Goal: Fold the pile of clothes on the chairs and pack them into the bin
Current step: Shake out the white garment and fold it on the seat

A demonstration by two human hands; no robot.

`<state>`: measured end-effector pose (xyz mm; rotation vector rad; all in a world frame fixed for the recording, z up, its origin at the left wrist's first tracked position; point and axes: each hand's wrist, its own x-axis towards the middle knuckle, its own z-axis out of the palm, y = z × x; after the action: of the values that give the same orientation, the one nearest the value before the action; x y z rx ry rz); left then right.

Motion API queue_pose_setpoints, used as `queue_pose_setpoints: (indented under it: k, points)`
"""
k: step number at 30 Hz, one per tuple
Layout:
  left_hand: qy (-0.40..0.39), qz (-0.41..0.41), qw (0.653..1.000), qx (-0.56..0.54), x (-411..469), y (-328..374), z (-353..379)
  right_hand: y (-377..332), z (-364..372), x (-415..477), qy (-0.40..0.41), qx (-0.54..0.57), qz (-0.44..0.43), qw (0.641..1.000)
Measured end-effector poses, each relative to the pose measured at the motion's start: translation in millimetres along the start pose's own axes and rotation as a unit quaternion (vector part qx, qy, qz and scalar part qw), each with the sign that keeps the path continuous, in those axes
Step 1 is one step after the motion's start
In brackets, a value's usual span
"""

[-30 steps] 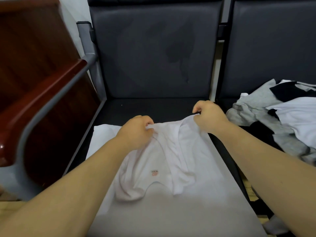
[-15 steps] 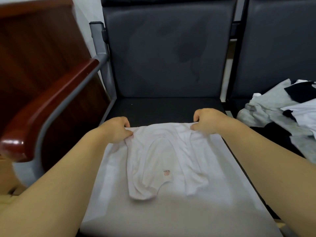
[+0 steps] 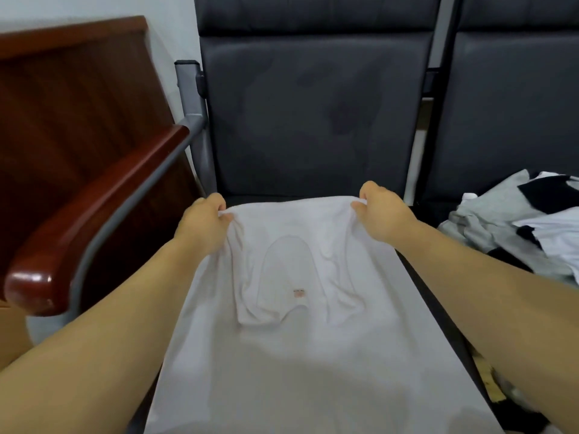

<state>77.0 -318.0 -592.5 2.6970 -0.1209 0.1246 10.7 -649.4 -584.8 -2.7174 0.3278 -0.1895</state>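
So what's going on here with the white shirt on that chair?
A person is spreading a white shirt flat on the dark chair, apparently to fold it. The left hand and the right hand each pinch one far corner. A pile of grey, black and white clothes lies on the next chair.

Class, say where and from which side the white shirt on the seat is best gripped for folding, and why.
Pinch the shirt at its two far corners, reaching over from the near side, as the left hand and right hand do. It lies flat lengthwise, so that straight edge should likely lift evenly.
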Motion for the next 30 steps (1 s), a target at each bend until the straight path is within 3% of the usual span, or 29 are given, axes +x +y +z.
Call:
queue_pose_setpoints:
  k: [8,13,23,30]
  points:
    - [0.145,0.02,0.989,0.018,-27.8,15.1,-31.5,-13.2,-26.2,-9.7,0.118,0.035,-0.04,0.992]
    - [0.164,0.031,0.985,0.043,-84.2,7.1,-29.4,4.2,-24.7,-60.7,0.106,0.022,-0.039,0.993]
    - [0.068,0.003,0.983,0.168,-171.0,-3.7,-14.0,33.5,-1.5,-134.4,0.034,-0.016,-0.038,0.999]
    - [-0.128,-0.009,0.975,0.183,-190.8,-4.5,-18.2,38.9,4.8,-155.9,-0.055,-0.103,0.015,0.993]
